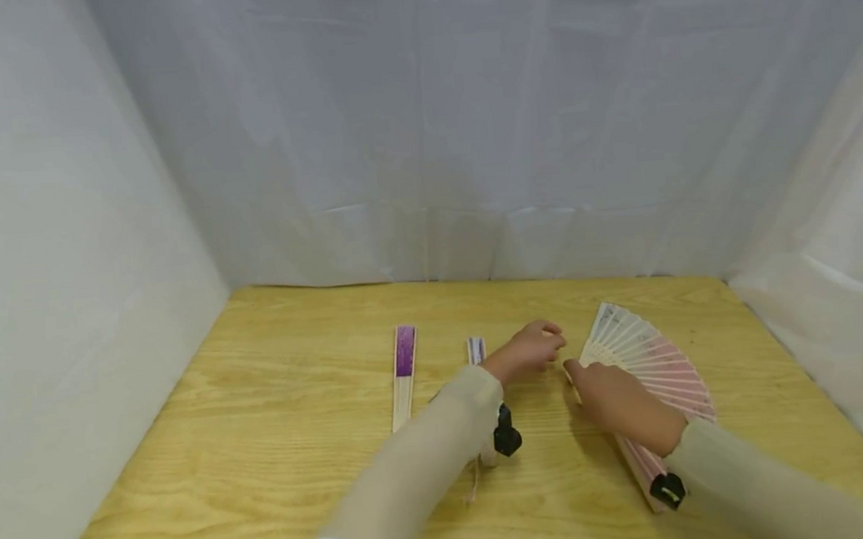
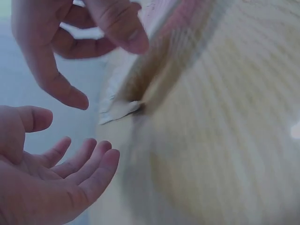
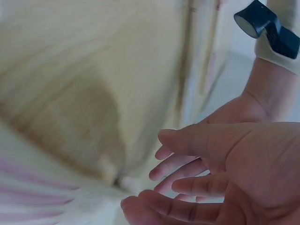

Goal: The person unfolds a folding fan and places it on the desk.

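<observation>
A spread folding fan [image 1: 667, 359], white shading to pink, lies on the table at the right. My right hand [image 1: 624, 398] is over its left part, fingers loosely bent and gripping nothing; whether they touch the fan I cannot tell. To the left of that hand, my left hand [image 1: 533, 347] hovers with relaxed, parted fingers. In the left wrist view the left palm [image 2: 47, 187] faces the right hand [image 2: 112, 23], with a gap between them. A closed fan with a pale patterned end [image 1: 476, 348] lies partly hidden beneath my left forearm.
Farther left lies another closed fan [image 1: 405, 355], purple at its far end with pale ribs. The wooden table [image 1: 261, 415] is bounded by a grey sheet [image 1: 422, 136] behind and whitish sheets at both sides. Each wrist carries a small black camera [image 1: 506, 433].
</observation>
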{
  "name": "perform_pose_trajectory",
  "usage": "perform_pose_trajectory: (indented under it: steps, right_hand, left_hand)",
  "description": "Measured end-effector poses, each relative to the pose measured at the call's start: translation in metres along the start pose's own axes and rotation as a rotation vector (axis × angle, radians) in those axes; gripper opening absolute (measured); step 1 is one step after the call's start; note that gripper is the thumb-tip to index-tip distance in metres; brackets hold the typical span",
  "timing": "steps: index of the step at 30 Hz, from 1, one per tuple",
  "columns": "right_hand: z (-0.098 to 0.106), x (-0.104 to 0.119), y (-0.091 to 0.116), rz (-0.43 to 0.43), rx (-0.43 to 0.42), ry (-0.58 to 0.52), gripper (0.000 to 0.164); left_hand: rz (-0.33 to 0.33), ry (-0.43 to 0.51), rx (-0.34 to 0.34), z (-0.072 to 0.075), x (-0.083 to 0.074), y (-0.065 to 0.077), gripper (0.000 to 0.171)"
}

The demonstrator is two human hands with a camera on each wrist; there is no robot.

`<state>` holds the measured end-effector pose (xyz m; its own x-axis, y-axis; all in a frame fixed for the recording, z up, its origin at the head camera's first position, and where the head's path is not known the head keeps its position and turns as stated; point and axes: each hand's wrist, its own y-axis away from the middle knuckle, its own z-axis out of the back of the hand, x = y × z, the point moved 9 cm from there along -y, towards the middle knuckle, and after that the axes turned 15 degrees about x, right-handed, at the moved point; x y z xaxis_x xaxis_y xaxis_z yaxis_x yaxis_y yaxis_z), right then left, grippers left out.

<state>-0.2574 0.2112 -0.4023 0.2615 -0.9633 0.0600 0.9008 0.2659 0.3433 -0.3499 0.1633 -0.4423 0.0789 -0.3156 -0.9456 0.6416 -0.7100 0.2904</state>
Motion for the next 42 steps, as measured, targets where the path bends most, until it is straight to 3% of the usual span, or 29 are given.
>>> perform_pose_trajectory:
  steps: [6,14,19,24,31,35,42]
  right_hand:
    - [0.017,0.013,-0.02,-0.014,-0.02,-0.041,0.061]
    - [0.026,0.034,-0.041,0.01,-0.034,-0.151,0.055]
    - [0.03,0.041,-0.053,0.018,-0.066,-0.237,0.052]
    - [0.03,0.041,-0.067,0.013,-0.103,-0.3,0.05]
    - [0.025,0.041,-0.09,0.015,-0.147,-0.374,0.043]
    - [0.026,0.042,-0.099,0.007,-0.151,-0.405,0.043]
    - [0.022,0.033,-0.112,-0.062,-0.113,-0.424,0.048]
  left_hand:
    - [-0.001,-0.034,0.02,0.024,-0.011,0.015,0.039]
    - [0.003,-0.076,0.021,0.055,-0.022,0.035,0.042]
    - [-0.008,-0.099,-0.016,0.077,-0.022,0.053,0.045]
    - [0.017,-0.161,-0.043,0.09,-0.012,0.073,0.043]
    - [0.079,-0.26,-0.073,0.096,0.011,0.095,0.045]
    - [0.14,-0.319,-0.069,0.092,0.028,0.105,0.047]
    - [0.223,-0.637,-0.051,0.065,0.036,0.114,0.046]
